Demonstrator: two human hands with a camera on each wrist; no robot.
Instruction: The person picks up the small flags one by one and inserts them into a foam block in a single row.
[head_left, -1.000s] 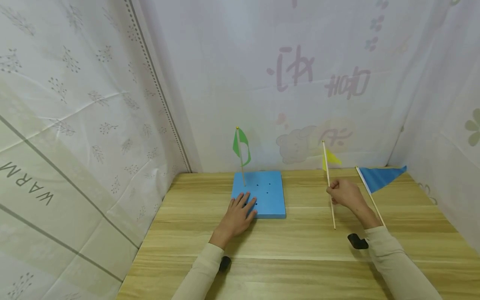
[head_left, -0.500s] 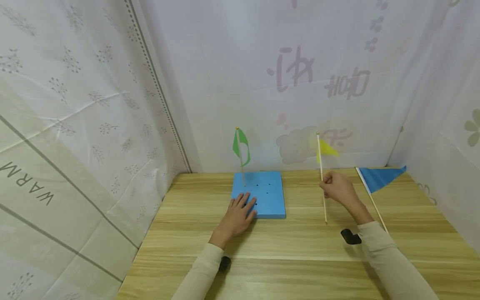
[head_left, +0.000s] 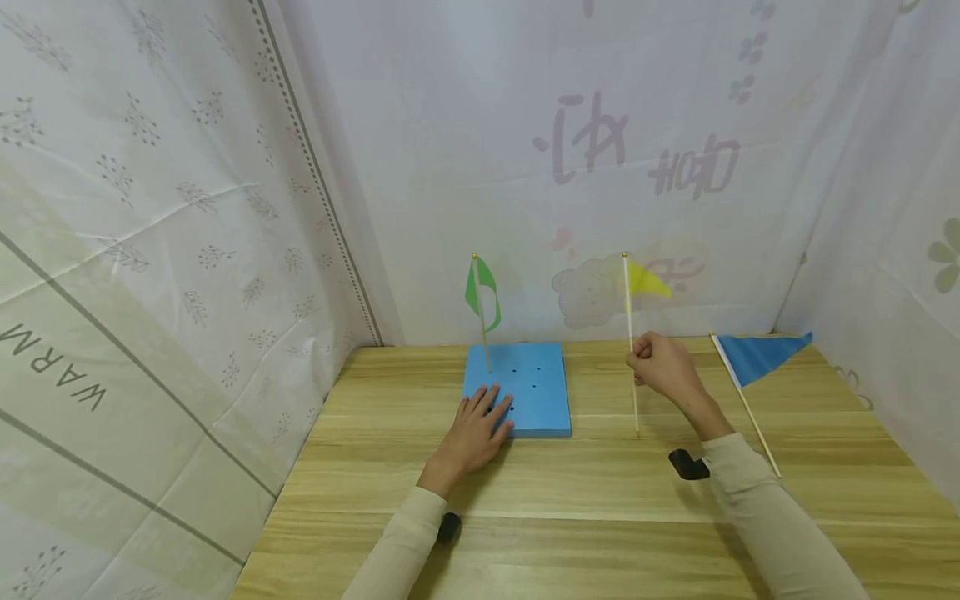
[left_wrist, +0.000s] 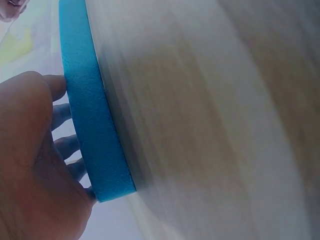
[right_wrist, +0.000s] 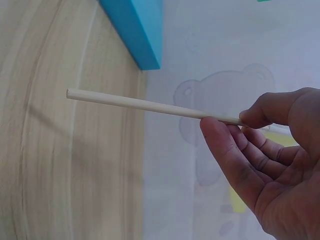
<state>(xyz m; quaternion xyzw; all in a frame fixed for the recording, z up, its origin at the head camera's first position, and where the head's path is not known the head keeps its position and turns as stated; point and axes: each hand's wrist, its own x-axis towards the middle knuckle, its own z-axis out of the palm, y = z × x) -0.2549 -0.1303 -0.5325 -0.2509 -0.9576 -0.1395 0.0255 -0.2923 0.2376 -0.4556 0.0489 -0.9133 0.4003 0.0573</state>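
My left hand (head_left: 472, 432) rests with spread fingers on the front left of a blue board (head_left: 546, 408) that has several small holes. In the left wrist view the board's side edge (left_wrist: 95, 110) shows beside the fingers. A green flag (head_left: 486, 283) stands upright in the board's back left part. To the right of the board, my right hand (head_left: 667, 367) pinches the wooden stick of a yellow flag (head_left: 647, 279) between thumb and fingers, holding it nearly upright. The stick's bare lower end (right_wrist: 100, 96) hangs above the table in the right wrist view.
A blue flag (head_left: 761, 357) lies on the wooden table (head_left: 570, 533) to the right of my right hand. Patterned curtains (head_left: 450, 167) enclose the table at the back and both sides. Black wrist pieces (head_left: 688, 464) sit under the forearms.
My right hand has moved left and slightly up with the yellow flag, toward the board and away from the blue flag. The left hand and the board stay where they were.
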